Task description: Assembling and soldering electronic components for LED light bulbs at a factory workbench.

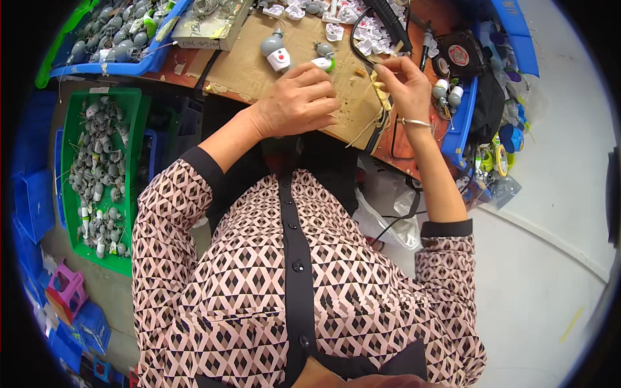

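Small parts are handled over the tabletop [259,71].
A white-green part [323,63] is gripped by the left hand [299,100]; a thin wire [381,97] is pinched by the right hand [404,87].

Flat beige cardboard box [210,26] with a handwritten white label sits at the top of the bench, just beside the blue tray. A small white paper tag [99,90] sits on the green plastic bin's top rim. No screens or signs.

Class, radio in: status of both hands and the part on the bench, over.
Left hand closed on small white-green part. Right hand pinching something tiny, unclear. Grey-white part lies beside, nothing blocking.
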The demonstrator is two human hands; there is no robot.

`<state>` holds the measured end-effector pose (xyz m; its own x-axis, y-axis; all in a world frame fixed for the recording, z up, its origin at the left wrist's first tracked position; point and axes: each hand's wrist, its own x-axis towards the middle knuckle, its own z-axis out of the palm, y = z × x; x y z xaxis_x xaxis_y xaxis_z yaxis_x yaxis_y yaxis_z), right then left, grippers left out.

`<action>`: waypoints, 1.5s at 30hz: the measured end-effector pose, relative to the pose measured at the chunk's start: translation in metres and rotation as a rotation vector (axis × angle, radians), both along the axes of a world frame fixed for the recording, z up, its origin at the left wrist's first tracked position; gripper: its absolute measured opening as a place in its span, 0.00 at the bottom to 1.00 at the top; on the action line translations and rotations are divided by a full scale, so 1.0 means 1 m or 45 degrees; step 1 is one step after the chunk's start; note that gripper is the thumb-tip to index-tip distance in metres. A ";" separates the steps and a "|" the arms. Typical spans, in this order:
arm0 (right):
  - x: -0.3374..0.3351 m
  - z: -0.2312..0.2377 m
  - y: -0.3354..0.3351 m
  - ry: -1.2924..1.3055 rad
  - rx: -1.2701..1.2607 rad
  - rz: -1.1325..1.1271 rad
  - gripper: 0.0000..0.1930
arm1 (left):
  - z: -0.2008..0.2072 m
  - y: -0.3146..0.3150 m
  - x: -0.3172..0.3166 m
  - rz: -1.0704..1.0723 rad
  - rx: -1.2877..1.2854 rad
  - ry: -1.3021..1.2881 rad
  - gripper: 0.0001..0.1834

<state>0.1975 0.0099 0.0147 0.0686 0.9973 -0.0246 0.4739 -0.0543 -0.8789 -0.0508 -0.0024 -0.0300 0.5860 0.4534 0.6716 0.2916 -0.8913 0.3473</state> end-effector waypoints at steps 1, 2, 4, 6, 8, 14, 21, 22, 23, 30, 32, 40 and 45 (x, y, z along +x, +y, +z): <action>0.003 -0.016 0.003 0.202 0.007 -0.067 0.06 | -0.002 0.002 0.002 0.019 0.027 -0.002 0.13; 0.011 -0.027 0.006 0.145 0.073 -0.014 0.07 | -0.004 0.004 0.004 0.037 0.055 -0.006 0.13; 0.006 -0.025 0.008 0.492 0.210 0.053 0.09 | 0.000 0.014 -0.006 0.137 0.057 0.005 0.14; 0.003 -0.001 0.010 0.412 0.118 0.083 0.10 | -0.001 0.024 -0.011 0.453 0.054 0.163 0.15; 0.024 0.013 0.016 -0.120 0.005 0.343 0.08 | -0.008 0.029 -0.011 0.483 0.043 0.187 0.14; 0.007 0.047 0.011 -1.053 0.020 0.860 0.09 | -0.020 0.012 -0.005 0.434 -0.076 0.298 0.13; -0.023 0.053 -0.002 -1.501 0.320 1.086 0.04 | -0.016 0.007 0.010 0.369 -0.157 0.194 0.13; -0.027 0.054 -0.002 -1.599 0.387 1.110 0.04 | -0.017 0.007 0.010 0.363 -0.146 0.186 0.13; -0.029 0.053 -0.003 -1.636 0.389 1.116 0.04 | -0.018 0.006 0.011 0.358 -0.135 0.178 0.13; -0.032 0.047 -0.001 -1.638 0.333 1.156 0.05 | -0.022 0.007 0.018 0.347 -0.142 0.196 0.13; -0.033 0.043 0.001 -1.645 0.300 1.168 0.05 | -0.023 0.008 0.018 0.355 -0.123 0.212 0.13; -0.050 0.042 0.003 -1.731 0.219 1.239 0.05 | -0.029 0.003 0.021 0.365 -0.128 0.259 0.14; -0.056 0.034 0.013 -1.804 0.194 1.367 0.06 | -0.042 0.003 0.029 0.392 -0.138 0.369 0.12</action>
<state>0.1418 0.0226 0.0487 -0.6648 0.6017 -0.4426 0.5675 0.7922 0.2246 -0.0219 0.0005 -0.0722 0.5697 0.6952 0.4383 0.6369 -0.7105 0.2991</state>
